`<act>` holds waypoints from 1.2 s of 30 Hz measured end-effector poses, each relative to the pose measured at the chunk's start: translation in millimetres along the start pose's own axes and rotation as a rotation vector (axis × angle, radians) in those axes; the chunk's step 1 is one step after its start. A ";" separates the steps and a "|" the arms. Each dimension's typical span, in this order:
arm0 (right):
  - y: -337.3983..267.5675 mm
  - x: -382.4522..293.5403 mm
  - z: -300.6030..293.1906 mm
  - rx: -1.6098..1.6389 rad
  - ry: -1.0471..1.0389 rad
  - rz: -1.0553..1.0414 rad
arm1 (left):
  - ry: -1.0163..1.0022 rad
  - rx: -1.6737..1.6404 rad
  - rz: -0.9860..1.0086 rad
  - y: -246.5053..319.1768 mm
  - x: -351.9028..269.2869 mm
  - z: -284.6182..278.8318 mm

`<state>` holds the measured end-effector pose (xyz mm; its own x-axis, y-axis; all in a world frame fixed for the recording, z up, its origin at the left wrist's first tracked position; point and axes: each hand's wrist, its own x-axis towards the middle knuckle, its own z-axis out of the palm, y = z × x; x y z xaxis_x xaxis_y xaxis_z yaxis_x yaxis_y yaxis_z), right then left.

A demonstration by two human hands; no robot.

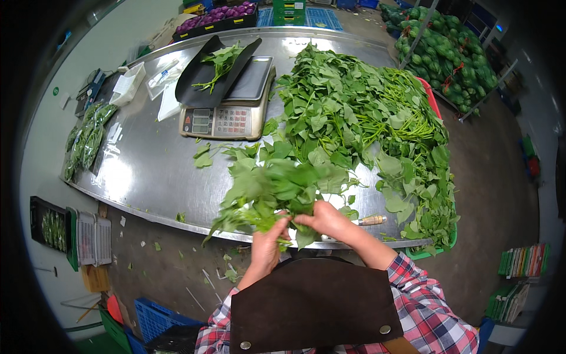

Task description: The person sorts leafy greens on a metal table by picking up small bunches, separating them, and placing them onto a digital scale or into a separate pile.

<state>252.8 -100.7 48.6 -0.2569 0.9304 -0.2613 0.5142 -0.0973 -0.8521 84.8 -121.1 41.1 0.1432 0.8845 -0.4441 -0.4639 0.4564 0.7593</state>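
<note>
A loose bunch of leafy green stems (265,194) is held over the near edge of the steel table, its leaves blurred by motion. My left hand (266,248) grips the stems at the bunch's lower end. Close beside it, my right hand (329,221) has its thumb and fingers closed on leaves at the bunch's right side; the fingertips are partly hidden. Right of that hand lies a wooden knife handle (372,220), with its blade mostly out of sight. A large heap of the same greens (353,110) covers the right part of the table.
A digital scale (225,119) carries a black curved tray (194,84) holding a few sprigs. Bagged greens (90,137) lie at the table's left end, near a white basket (129,84). Netted green produce (451,62) stands beyond the far right corner. Blue crates (159,314) sit on the floor.
</note>
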 end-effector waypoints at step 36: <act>61.8 -7.1 -28.2 1.803 0.451 -0.027 | -0.004 -0.504 -0.106 -7.2 12.0 -61.5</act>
<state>309.5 -103.4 10.7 0.1159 0.9202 -0.3738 -0.9457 -0.0128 -0.3247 36.1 -119.7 1.1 0.2152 0.8368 -0.5034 -0.8103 0.4407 0.3862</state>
